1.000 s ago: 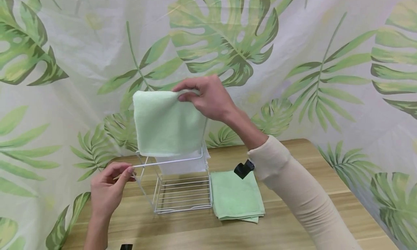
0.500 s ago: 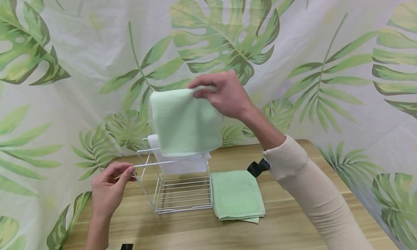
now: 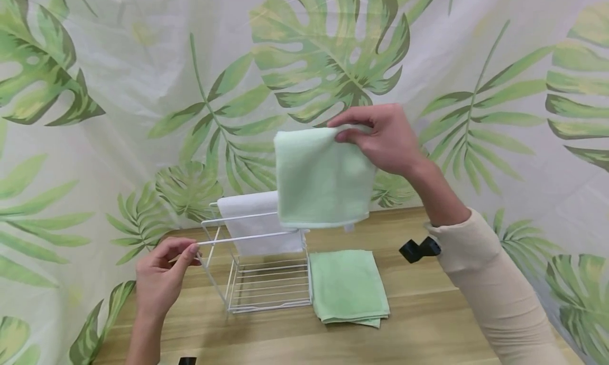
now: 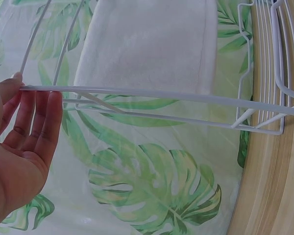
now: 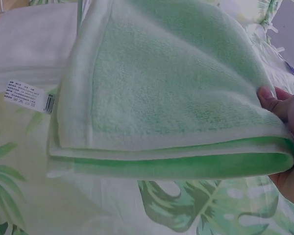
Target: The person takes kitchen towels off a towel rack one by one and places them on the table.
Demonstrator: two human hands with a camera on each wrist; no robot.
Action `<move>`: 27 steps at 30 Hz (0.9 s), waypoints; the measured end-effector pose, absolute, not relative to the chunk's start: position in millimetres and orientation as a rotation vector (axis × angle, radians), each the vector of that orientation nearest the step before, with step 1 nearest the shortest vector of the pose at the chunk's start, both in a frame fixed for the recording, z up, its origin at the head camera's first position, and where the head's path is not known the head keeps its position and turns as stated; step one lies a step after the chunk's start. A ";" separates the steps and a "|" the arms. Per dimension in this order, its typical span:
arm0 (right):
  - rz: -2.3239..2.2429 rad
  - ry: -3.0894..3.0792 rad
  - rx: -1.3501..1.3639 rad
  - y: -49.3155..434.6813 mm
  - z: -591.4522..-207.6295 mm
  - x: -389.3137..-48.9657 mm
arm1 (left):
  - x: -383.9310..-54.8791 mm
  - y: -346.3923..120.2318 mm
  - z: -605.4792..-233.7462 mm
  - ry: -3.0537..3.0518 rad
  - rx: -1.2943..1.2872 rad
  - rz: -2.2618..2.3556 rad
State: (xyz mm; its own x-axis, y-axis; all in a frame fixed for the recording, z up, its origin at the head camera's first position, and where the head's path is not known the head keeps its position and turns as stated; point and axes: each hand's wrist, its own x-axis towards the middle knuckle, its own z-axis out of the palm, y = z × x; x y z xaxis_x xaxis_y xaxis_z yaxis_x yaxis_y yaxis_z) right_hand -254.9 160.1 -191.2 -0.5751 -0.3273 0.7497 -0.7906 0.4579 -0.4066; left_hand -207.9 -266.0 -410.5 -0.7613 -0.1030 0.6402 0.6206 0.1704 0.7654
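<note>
Held up in the air by its top edge, a folded light green towel (image 3: 323, 180) hangs from my right hand (image 3: 387, 138), pinched between thumb and fingers. The right wrist view shows its stacked layers and a white label (image 5: 27, 97) with a barcode. My left hand (image 3: 162, 275) pinches the front left corner of a white wire rack (image 3: 247, 239); in the left wrist view thumb and fingertips meet at the bar. A white towel (image 3: 252, 212) is draped over the rack's back bar, its right part hidden behind the green towel.
To the right of the rack, folded green towels (image 3: 349, 286) lie stacked on the wooden table (image 3: 418, 312). A leaf-patterned curtain (image 3: 119, 117) hangs close behind the table. A black camera mount (image 3: 420, 250) sits at my right sleeve.
My right hand has carried the green towel to the right, away from above the rack, uncovering more of the white towel. The left hand has stayed at the rack's corner.
</note>
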 end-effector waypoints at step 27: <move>0.915 -2.300 0.560 278.3 -236.1 -225.2 | -209.6 -265.2 -410.1 -1.815 -0.546 -1.658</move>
